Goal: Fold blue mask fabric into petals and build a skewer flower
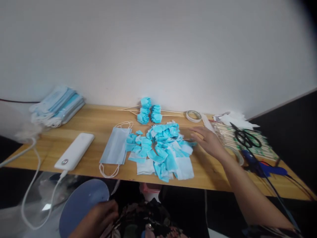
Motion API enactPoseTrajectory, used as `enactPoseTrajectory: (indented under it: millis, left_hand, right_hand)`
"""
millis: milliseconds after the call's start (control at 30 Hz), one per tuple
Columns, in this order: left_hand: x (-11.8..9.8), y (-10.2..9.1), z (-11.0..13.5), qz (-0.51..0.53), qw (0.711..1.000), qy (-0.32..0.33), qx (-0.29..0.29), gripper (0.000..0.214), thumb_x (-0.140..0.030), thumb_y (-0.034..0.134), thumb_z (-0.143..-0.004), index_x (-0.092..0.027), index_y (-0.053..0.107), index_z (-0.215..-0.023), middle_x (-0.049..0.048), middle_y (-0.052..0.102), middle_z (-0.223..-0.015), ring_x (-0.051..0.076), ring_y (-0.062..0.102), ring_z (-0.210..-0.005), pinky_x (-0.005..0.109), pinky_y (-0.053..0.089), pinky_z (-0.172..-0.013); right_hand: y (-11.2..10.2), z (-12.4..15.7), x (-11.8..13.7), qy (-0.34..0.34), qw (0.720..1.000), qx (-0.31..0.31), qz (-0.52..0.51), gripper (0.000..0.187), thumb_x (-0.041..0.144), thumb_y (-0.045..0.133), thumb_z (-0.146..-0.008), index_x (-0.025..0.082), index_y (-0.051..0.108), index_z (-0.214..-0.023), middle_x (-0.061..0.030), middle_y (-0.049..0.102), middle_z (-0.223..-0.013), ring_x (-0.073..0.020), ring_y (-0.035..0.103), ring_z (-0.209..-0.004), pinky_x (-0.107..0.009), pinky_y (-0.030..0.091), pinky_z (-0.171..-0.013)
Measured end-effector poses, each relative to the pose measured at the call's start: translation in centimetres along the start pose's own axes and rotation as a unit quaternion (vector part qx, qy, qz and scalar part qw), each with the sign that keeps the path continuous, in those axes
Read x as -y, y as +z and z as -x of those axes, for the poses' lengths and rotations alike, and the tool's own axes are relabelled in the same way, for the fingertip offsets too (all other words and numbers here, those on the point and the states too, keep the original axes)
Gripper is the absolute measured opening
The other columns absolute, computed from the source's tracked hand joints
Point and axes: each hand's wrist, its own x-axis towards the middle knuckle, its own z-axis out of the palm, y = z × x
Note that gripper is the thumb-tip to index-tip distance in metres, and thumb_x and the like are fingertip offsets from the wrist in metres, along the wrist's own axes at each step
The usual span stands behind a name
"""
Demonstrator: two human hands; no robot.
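Observation:
My right hand (206,140) reaches over the table at the right side of a pile of cut pieces of blue and white mask fabric (160,155). Its fingers are stretched out toward the pile, and nothing shows in its grip. Below the table's front edge, near my lap, my left hand (100,216) is blurred, with fingers that look bent; whether it holds anything does not show. Left of the pile lies a flat face mask (116,145) with white ear loops. Behind the pile are several blue fabric roses (146,110) on thin wooden sticks.
On the left are a stack of masks (58,105) and a white power bank (75,151) with a cable. Rightward lie a tape roll (193,116), black scissors (247,138), bundled sticks (260,147) and a blue glue gun (269,169). A blue-grey round object (81,201) is below the table.

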Motion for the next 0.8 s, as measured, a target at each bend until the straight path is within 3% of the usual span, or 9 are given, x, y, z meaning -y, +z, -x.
enactPoseTrajectory:
  millis: [33,100,167,233,367,500,567,667,800]
  left_hand:
    - [0.0,-1.4,-0.9,-0.024,0.998,-0.019,0.049,0.028,-0.033,0.059,-0.103,-0.021,0.067,-0.079,-0.0046,0.07,-0.075,0.013,0.067,-0.072,0.018,0.05,-0.069]
    - [-0.6,-4.6,-3.3,-0.037,0.995,0.026,0.083,0.034,-0.044,0.056,-0.104,-0.02,0.07,-0.083,0.0002,0.074,-0.081,0.016,0.069,-0.076,0.022,0.053,-0.072]
    - [-1.6,-7.2,-6.7,-0.114,0.993,0.044,-0.006,0.036,-0.043,0.049,-0.106,-0.02,0.073,-0.093,0.0056,0.078,-0.093,0.02,0.072,-0.087,0.028,0.056,-0.081]
    - [-2.3,-8.5,-10.5,-0.222,0.965,0.067,-0.126,0.036,-0.037,0.045,-0.106,-0.017,0.074,-0.102,0.0128,0.079,-0.108,0.027,0.073,-0.102,0.039,0.057,-0.095]
    - [-1.7,-7.9,-16.9,-0.363,0.917,0.087,-0.141,0.035,-0.02,0.047,-0.103,-0.014,0.075,-0.122,0.0194,0.069,-0.143,0.035,0.066,-0.132,0.054,0.051,-0.114]
    - [-0.1,-6.2,-18.8,-0.423,0.895,0.08,-0.122,0.036,-0.017,0.051,-0.102,-0.013,0.073,-0.13,0.0192,0.064,-0.151,0.035,0.06,-0.141,0.055,0.047,-0.121]
    - [0.5,-5.9,-18.8,-0.423,0.896,0.08,-0.11,0.037,-0.018,0.05,-0.103,-0.012,0.071,-0.132,0.0188,0.064,-0.152,0.035,0.058,-0.144,0.054,0.045,-0.123]
    - [1.2,-5.8,-18.5,-0.402,0.905,0.08,-0.116,0.04,-0.021,0.049,-0.104,-0.015,0.069,-0.138,0.0164,0.061,-0.156,0.033,0.052,-0.151,0.054,0.041,-0.127]
    - [2.1,-6.1,-18.4,-0.37,0.917,0.092,-0.119,0.043,-0.026,0.046,-0.105,-0.017,0.068,-0.141,0.014,0.059,-0.158,0.034,0.05,-0.152,0.057,0.039,-0.128]
  right_hand:
    - [0.0,-0.5,0.9,-0.019,0.999,0.005,-0.047,0.044,0.046,0.051,-0.105,0.023,0.074,-0.134,-0.0127,0.075,-0.138,-0.0325,0.069,-0.129,-0.051,0.055,-0.111]
    - [-0.1,-1.6,2.7,-0.041,0.994,0.019,-0.104,0.049,0.053,0.052,-0.104,0.026,0.07,-0.141,-0.0106,0.07,-0.148,-0.0324,0.065,-0.138,-0.052,0.053,-0.115]
    - [-0.3,-2.5,4.8,-0.067,0.991,0.019,-0.118,0.052,0.055,0.052,-0.105,0.026,0.066,-0.145,-0.0116,0.067,-0.151,-0.0327,0.063,-0.141,-0.053,0.052,-0.117]
    - [-0.4,-2.8,7.5,-0.119,0.988,0.018,-0.099,0.052,0.053,0.052,-0.106,0.025,0.065,-0.146,-0.0139,0.065,-0.153,-0.0339,0.061,-0.143,-0.058,0.049,-0.12]
    - [1.1,-2.0,15.0,-0.265,0.961,0.084,0.002,0.05,0.049,0.06,-0.105,0.026,0.062,-0.149,-0.014,0.058,-0.16,-0.0388,0.053,-0.15,-0.071,0.039,-0.123]
    - [5.2,-2.9,21.4,-0.381,0.903,0.18,0.079,0.061,0.052,0.074,-0.096,0.024,0.063,-0.148,-0.0139,0.053,-0.165,-0.0435,0.043,-0.155,-0.074,0.034,-0.124]
    - [7.3,-4.4,22.3,-0.394,0.888,0.207,0.114,0.069,0.051,0.078,-0.093,0.021,0.06,-0.151,-0.0162,0.049,-0.167,-0.0455,0.041,-0.155,-0.073,0.036,-0.122]
    - [9.2,-6.3,20.8,-0.374,0.884,0.233,0.154,0.073,0.052,0.078,-0.093,0.015,0.058,-0.152,-0.0208,0.052,-0.164,-0.047,0.043,-0.154,-0.069,0.038,-0.121]
    - [9.1,-6.5,18.0,-0.338,0.896,0.226,0.18,0.073,0.056,0.073,-0.095,0.009,0.061,-0.149,-0.023,0.057,-0.158,-0.047,0.051,-0.148,-0.065,0.039,-0.122]
